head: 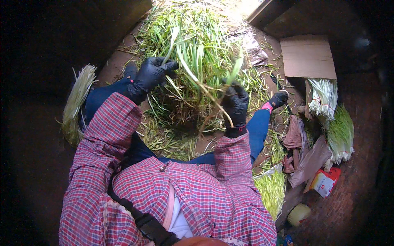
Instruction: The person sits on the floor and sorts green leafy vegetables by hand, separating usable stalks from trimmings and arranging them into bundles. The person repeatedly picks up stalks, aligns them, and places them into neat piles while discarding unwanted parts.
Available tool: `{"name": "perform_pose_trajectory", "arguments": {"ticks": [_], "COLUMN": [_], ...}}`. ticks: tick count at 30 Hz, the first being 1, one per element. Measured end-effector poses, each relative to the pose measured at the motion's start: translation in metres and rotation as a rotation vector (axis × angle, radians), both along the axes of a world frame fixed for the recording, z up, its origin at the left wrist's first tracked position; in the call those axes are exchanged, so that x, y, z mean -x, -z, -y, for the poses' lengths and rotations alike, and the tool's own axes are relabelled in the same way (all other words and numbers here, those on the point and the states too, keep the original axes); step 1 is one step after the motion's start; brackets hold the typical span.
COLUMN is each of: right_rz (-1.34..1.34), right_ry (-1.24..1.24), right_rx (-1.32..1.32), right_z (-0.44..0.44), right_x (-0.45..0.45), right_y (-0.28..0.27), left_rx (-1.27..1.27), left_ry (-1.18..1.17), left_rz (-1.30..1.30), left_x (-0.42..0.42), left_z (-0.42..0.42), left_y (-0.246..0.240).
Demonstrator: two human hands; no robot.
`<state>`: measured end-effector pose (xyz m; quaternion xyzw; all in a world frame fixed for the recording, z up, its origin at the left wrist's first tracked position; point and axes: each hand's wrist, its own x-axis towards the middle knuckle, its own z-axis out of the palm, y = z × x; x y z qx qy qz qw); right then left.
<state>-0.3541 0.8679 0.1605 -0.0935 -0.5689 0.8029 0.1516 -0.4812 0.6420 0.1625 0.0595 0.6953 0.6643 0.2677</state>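
Note:
Both my hands wear black gloves and are raised over a large heap of long green leafy stalks [197, 37] on the floor between my legs. Pinched in my left hand [155, 72] is a pale green leaf strip [173, 43] that points up and away. My right hand [235, 103] grips a leafy stalk [236, 67]; its green leaf sticks up past the fingers. A thin pale stem [189, 69] slants between the hands toward the right one. Whether it joins the stalk held there, I cannot tell. The heap's near side shows dark, brownish root ends.
Tied white stalk bundles [324, 97] lie at right beneath a cardboard sheet [307, 57]. Nearby are a green bundle [340, 135], a red-and-white packet [324, 183] and yellow-green stalks [271, 190]. Another pale bundle [78, 104] is beside my left leg. Loose trimmings cover the floor.

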Motion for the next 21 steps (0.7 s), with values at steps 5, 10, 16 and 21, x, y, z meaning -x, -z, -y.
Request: {"name": "perform_pose_trajectory", "arguments": {"ticks": [5, 10, 16, 21], "right_rz": [0.077, -0.076, 0.007, 0.451], "right_ry": [-0.181, -0.399, -0.479, -0.892], "right_rx": [-0.196, -0.480, -1.146, -1.530], "right_z": [0.017, 0.054, 0.026, -0.001], "right_x": [0.007, 0.029, -0.004, -0.037], "right_y": [-0.011, 0.014, 0.063, 0.078], "left_rx": [-0.277, -0.300, -0.320, -0.346], "left_ry": [0.068, 0.100, -0.071, -0.050], "left_rz": [0.087, 0.103, 0.163, 0.038], "left_x": [-0.006, -0.029, -0.008, 0.003], "left_z": [-0.006, -0.024, -0.006, 0.003], "left_y": [-0.008, -0.002, -0.009, -0.017]}}
